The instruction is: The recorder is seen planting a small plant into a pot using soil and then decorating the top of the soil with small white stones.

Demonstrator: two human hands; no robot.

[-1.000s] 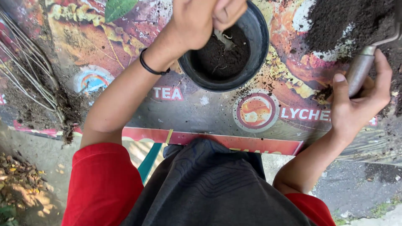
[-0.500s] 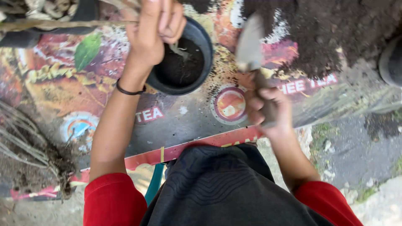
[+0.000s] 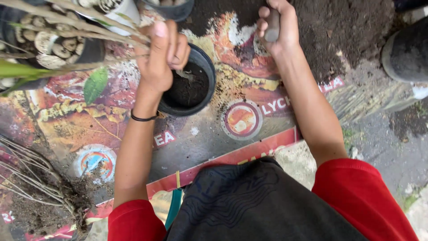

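A black plastic pot (image 3: 204, 87) holding some dark soil sits on a colourful printed sheet (image 3: 89, 120). My left hand (image 3: 161, 56) is over the pot's left rim, fingers closed on a thin plant stem that hangs into the pot. A black band circles that wrist. My right hand (image 3: 277, 26) is at the top of the view, gripped round the grey handle of a trowel (image 3: 272, 27); its blade is hidden behind the hand, at the edge of a soil pile (image 3: 339, 31).
Pots with pale round pieces (image 3: 53, 42) and long stems lie at the upper left. A green leaf (image 3: 95, 85) rests on the sheet. Bare-rooted stems (image 3: 31, 183) lie at the lower left. Another dark pot (image 3: 408, 56) stands at the right, by concrete ground.
My right hand has carried the trowel from over the sheet up to the soil pile. My left hand stays on the stem at the pot. The view has shifted.
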